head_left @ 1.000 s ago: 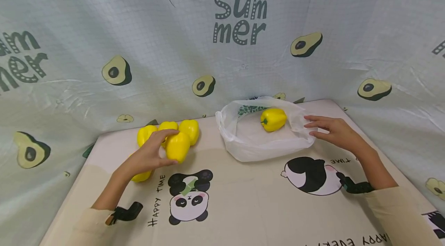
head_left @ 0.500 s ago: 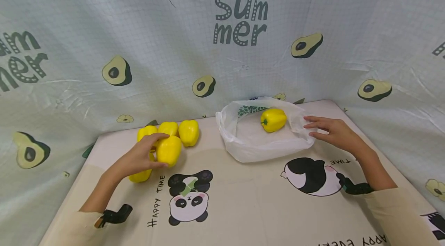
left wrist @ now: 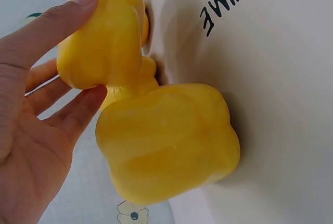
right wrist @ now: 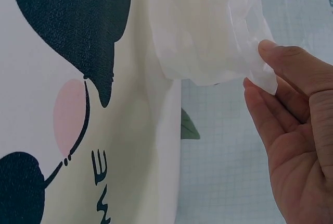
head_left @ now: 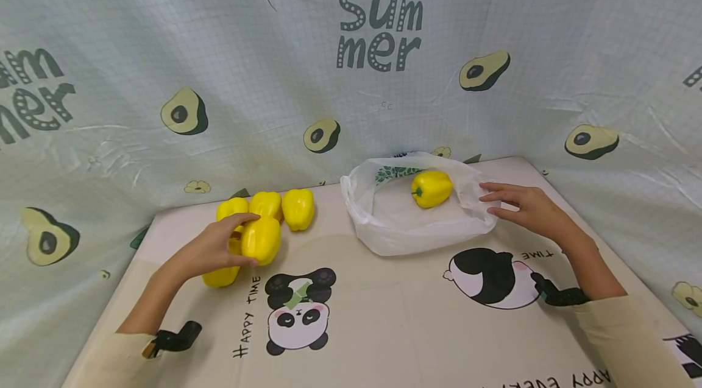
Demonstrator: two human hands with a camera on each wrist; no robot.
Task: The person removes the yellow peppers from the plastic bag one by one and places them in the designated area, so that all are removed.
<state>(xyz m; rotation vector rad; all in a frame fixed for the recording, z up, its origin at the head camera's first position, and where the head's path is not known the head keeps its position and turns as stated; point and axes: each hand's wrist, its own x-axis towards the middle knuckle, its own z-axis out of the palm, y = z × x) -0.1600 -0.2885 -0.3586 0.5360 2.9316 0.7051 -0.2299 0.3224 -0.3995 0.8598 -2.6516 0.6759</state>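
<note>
My left hand (head_left: pixel 211 248) grips a yellow bell pepper (head_left: pixel 261 242) between thumb and fingers, close in front of the other peppers. In the left wrist view the thumb lies along one side of the held pepper (left wrist: pixel 104 36), and a larger-looking pepper (left wrist: pixel 169 140) sits just beside the fingers. My right hand (head_left: pixel 523 208) is at the right rim of a white plastic bag (head_left: pixel 422 239). The right wrist view shows its thumb and fingertips pinching the bag's edge (right wrist: pixel 255 57). Inside the wide-mouthed bag lies one yellow bell pepper (head_left: pixel 432 189).
Behind and beside the left hand are several more peppers, among them a back right one (head_left: pixel 298 209) and a front left one (head_left: pixel 220 276). A panda-print cloth (head_left: pixel 384 321) covers the table. Behind it hangs a curtain (head_left: pixel 263 83) with avocado prints.
My left hand and its pepper have shifted left and slightly toward me, nearer the front left pepper. The right hand and the bag have stayed put.
</note>
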